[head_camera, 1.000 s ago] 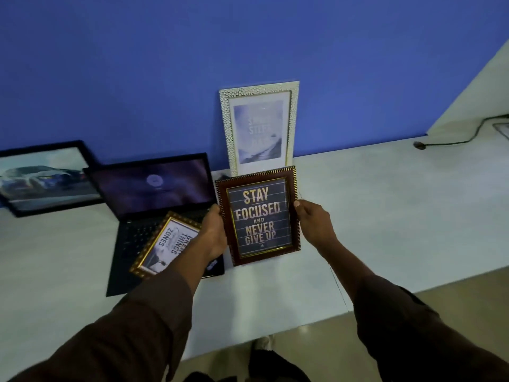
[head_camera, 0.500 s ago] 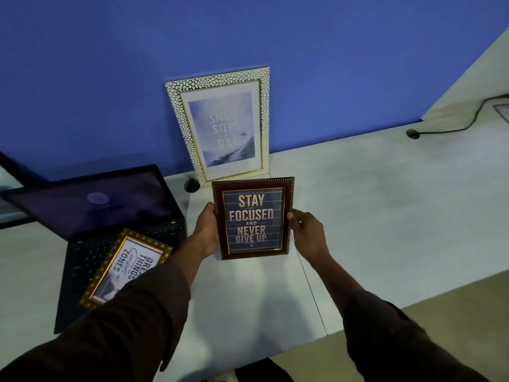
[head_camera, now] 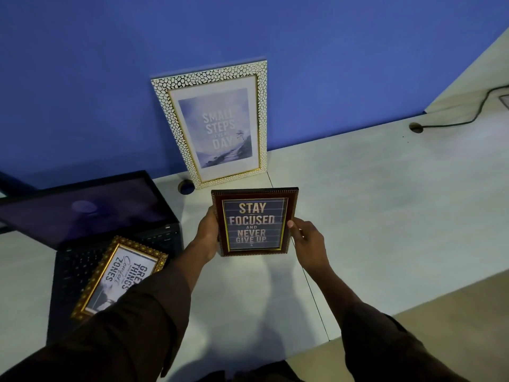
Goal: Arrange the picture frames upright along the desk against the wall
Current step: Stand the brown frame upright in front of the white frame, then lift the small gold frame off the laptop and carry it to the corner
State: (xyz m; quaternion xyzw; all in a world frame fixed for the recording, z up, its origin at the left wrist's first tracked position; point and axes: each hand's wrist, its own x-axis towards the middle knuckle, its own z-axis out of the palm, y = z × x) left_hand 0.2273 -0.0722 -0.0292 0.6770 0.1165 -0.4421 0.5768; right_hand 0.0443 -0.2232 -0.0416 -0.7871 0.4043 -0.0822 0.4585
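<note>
I hold a dark brown frame [head_camera: 254, 221] reading "STAY FOCUSED AND NEVER GIVE UP" upright above the desk [head_camera: 385, 205]. My left hand [head_camera: 208, 234] grips its left edge and my right hand [head_camera: 307, 238] grips its right edge. Just behind it a taller white pebble-patterned frame [head_camera: 217, 125] reading "SMALL STEPS EVERY DAY" leans upright against the blue wall [head_camera: 248, 31]. A gold ornate frame [head_camera: 118, 274] lies flat on a laptop keyboard at the lower left, partly hidden by my left sleeve.
An open black laptop [head_camera: 91, 213] sits at the left. A round cable hole [head_camera: 186, 186] lies beside the white frame. Another hole [head_camera: 416, 127] with a black cable [head_camera: 468, 117] is at the far right. The desk's front edge runs at the lower right.
The view has shifted right and closer. The brown frame in both hands has moved slightly right and toward the wall; the black frame at the far left has left the view.
</note>
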